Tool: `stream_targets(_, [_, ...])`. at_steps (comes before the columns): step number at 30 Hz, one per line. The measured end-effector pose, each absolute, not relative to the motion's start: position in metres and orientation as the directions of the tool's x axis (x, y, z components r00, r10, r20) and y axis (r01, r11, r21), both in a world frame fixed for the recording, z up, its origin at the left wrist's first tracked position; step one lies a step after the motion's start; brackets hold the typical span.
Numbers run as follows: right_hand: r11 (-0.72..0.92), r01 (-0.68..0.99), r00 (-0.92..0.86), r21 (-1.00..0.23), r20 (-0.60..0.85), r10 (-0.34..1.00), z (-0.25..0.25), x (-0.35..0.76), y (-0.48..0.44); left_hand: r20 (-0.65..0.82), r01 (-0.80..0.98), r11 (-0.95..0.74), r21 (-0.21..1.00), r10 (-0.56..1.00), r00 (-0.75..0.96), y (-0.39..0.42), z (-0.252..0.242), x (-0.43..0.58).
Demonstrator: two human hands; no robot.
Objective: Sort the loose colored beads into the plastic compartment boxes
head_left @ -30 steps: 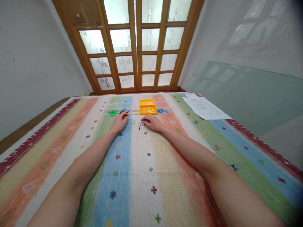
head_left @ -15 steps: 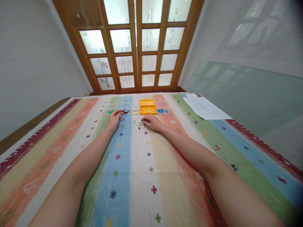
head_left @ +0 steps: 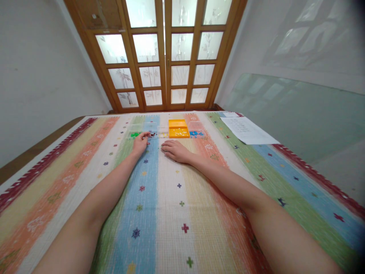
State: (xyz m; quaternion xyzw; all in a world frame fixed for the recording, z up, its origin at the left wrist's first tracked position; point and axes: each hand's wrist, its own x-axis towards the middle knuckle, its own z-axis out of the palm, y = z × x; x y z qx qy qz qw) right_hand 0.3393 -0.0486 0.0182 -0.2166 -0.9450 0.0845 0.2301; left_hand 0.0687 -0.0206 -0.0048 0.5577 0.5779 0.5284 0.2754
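Note:
My left hand (head_left: 140, 143) is at the near left edge of a clear box holding small dark brown pieces (head_left: 153, 134). Its thumb and fingertips are pressed together, and whatever is between them is too small to make out. Flat on the tablecloth lies my right hand (head_left: 176, 150), palm down with fingers stretched out to the left. Small loose pieces under it are mostly covered. Behind it stands an open yellow case (head_left: 179, 125) with white pieces inside. Small green pieces (head_left: 135, 134) lie in a clear box just left of my left hand.
Blue pieces (head_left: 196, 133) sit in a clear box right of the yellow case, and a few yellow pieces (head_left: 164, 135) lie to its left. A printed paper sheet (head_left: 247, 130) rests at the far right. The striped tablecloth (head_left: 171, 213) covers the table.
My right hand has slid left and flattened over the loose green and brown pieces, hiding them. My left hand has shifted slightly right, showing more of the green pieces.

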Motion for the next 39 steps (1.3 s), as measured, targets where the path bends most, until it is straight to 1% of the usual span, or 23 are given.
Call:
stream_targets(6, [0.892, 0.369, -0.829, -0.262, 0.342, 0.444, 0.010, 0.333, -0.048, 0.314, 0.446, -0.211, 0.870, 0.934, -0.169, -0.018, -0.009, 0.068])
stream_targets(9, [0.900, 0.369, -0.840, -0.231, 0.331, 0.430, 0.011, 0.333, -0.048, 0.315, 0.481, -0.206, 0.852, 0.936, -0.157, -0.020, -0.008, 0.068])
stream_targets(14, [0.921, 0.352, -0.857, -0.166, 0.339, 0.389, 0.016, 0.332, -0.052, 0.333, 0.516, -0.218, 0.828, 0.932, -0.141, -0.021, -0.009, 0.068])
stream_targets(19, [0.920, 0.359, -0.839, -0.157, 0.379, 0.391, 0.012, 0.334, -0.050, 0.339, 0.582, -0.211, 0.785, 0.933, -0.119, -0.024, -0.007, 0.071])
stream_targets(22, [0.892, 0.405, -0.759, -0.201, 0.470, 0.450, 0.008, 0.339, -0.042, 0.347, 0.614, -0.216, 0.759, 0.932, -0.101, -0.028, -0.004, 0.074])
stream_targets(25, [0.815, 0.507, -0.610, -0.281, 0.550, 0.570, 0.004, 0.348, -0.029, 0.357, 0.634, -0.252, 0.731, 0.933, -0.040, -0.031, -0.003, 0.077])
stream_targets(28, [0.710, 0.607, -0.439, -0.356, 0.595, 0.673, 0.002, 0.360, -0.013, 0.357, 0.655, -0.285, 0.699, 0.934, 0.025, -0.033, -0.002, 0.080])
stream_targets(31, [0.603, 0.679, -0.291, -0.419, 0.600, 0.745, -0.001, 0.372, 0.000, 0.355, 0.684, -0.319, 0.656, 0.930, 0.093, -0.037, 0.000, 0.083])
stream_targets(34, [0.557, 0.712, -0.245, -0.428, 0.593, 0.767, -0.003, 0.379, 0.007, 0.354, 0.717, -0.372, 0.590, 0.917, 0.184, -0.043, 0.003, 0.087])
stream_targets(39, [0.553, 0.732, -0.267, -0.398, 0.578, 0.771, -0.004, 0.376, 0.002, 0.365, 0.752, -0.504, 0.425, 0.855, 0.368, -0.051, 0.010, 0.095])
